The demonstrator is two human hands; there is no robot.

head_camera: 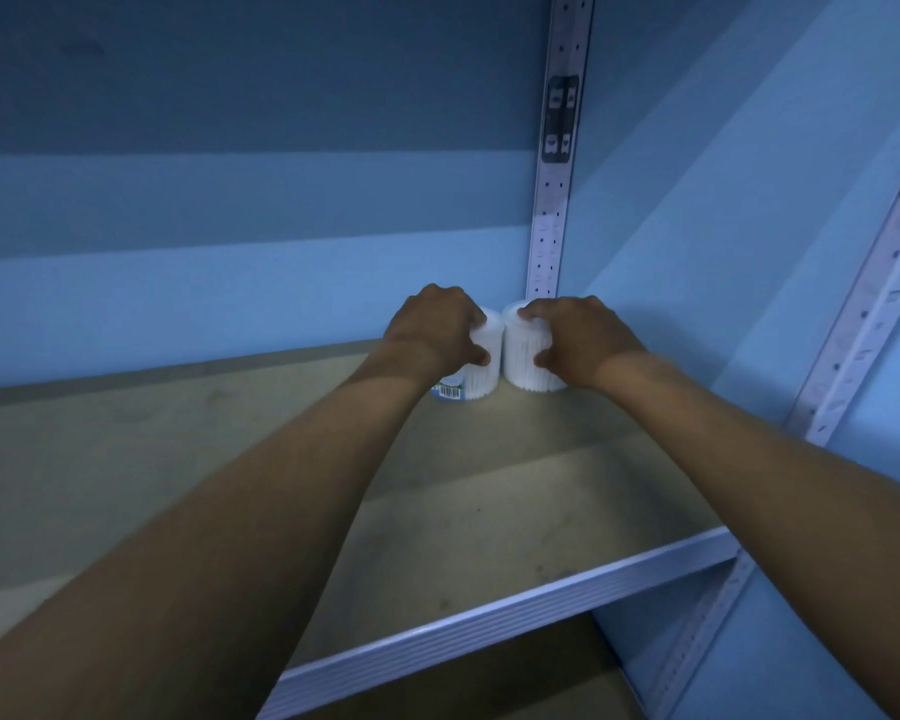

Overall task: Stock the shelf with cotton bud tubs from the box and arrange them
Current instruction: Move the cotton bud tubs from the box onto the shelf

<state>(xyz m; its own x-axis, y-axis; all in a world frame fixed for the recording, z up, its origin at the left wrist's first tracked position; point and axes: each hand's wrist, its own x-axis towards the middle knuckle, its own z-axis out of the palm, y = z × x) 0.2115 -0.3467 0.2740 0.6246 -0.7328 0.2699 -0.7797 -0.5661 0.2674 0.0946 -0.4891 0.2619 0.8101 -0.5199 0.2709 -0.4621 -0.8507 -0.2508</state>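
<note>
Two bare forearms are seen closest to the camera, reaching forward over a beige shelf board [489, 511] toward its far right corner. A perforated metal upright [552, 210] stands in that corner and serves as the landmark. Just in front of the upright's foot, two white cotton bud tubs are stood upright on the board, side by side and touching or nearly so. The left tub [476, 374] is grasped by the left hand [432, 330], with fingers curled over its lid and the thumb pressed on its side; a barcode label [450, 392] is visible low on it. The right tub [526, 356], directly below the upright, is grasped in the same way by the right hand [578, 335]. Blue panels are seen behind and to the right of the upright. No box is in view.

The step in hand appears to be the setting down and squaring of the first pair in the corner. Next, both grips would likely be released and more tubs fetched, to be lined up leftward from the upright.
</note>
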